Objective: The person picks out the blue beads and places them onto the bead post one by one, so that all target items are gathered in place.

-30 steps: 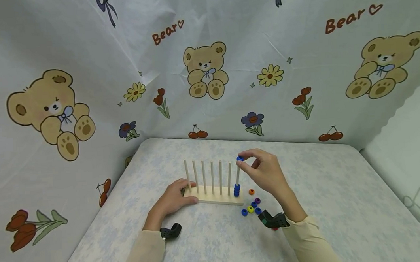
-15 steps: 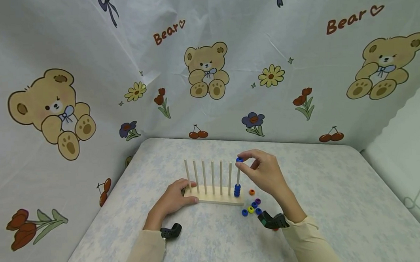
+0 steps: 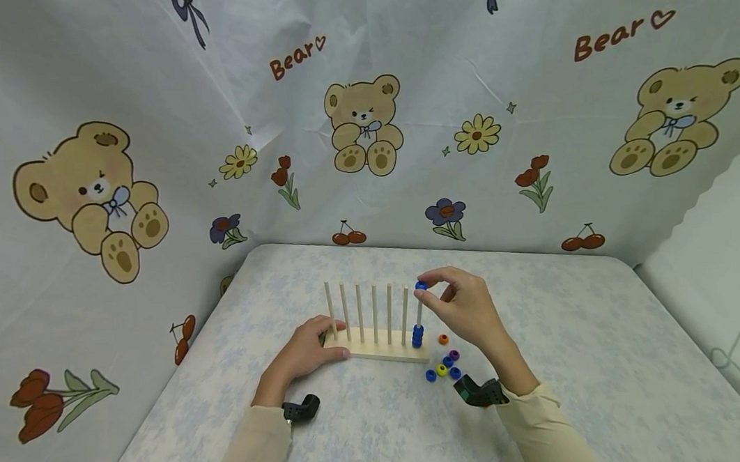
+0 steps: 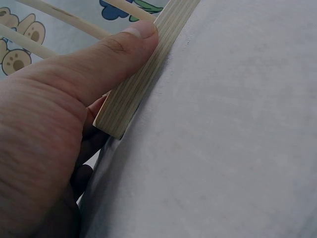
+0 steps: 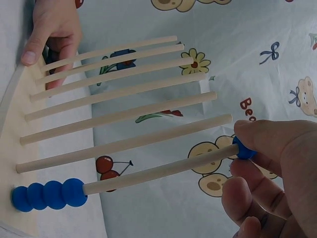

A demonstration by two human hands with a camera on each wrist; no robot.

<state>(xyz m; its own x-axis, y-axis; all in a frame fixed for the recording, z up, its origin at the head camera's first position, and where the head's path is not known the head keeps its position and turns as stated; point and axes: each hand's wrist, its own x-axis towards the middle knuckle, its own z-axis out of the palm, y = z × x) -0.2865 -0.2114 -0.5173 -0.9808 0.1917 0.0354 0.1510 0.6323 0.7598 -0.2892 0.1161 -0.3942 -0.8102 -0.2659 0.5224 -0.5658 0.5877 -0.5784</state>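
Observation:
A wooden peg rack (image 3: 376, 346) with a row of several upright pegs stands on the table. My left hand (image 3: 305, 347) grips the left end of its base; in the left wrist view the thumb (image 4: 124, 49) lies along the base's edge, fingers mostly hidden behind. Thumb and fingers of my right hand (image 3: 464, 303) pinch a blue bead (image 5: 243, 148) at the top of the rightmost peg (image 5: 163, 171); the peg's tip reaches into it. Several blue beads (image 5: 49, 194) are stacked at the foot of that peg. The other pegs carry no beads.
Loose beads lie on the table right of the rack: an orange bead (image 3: 443, 339), a purple bead (image 3: 455, 355), a yellow bead (image 3: 441, 370) and several blue ones, one a blue bead (image 3: 430, 376). A bear-print curtain (image 3: 368, 203) hangs behind the table.
My right hand and the pinched blue bead have moved slightly down and left at the top of the rightmost peg. My left hand and the rack stay in place.

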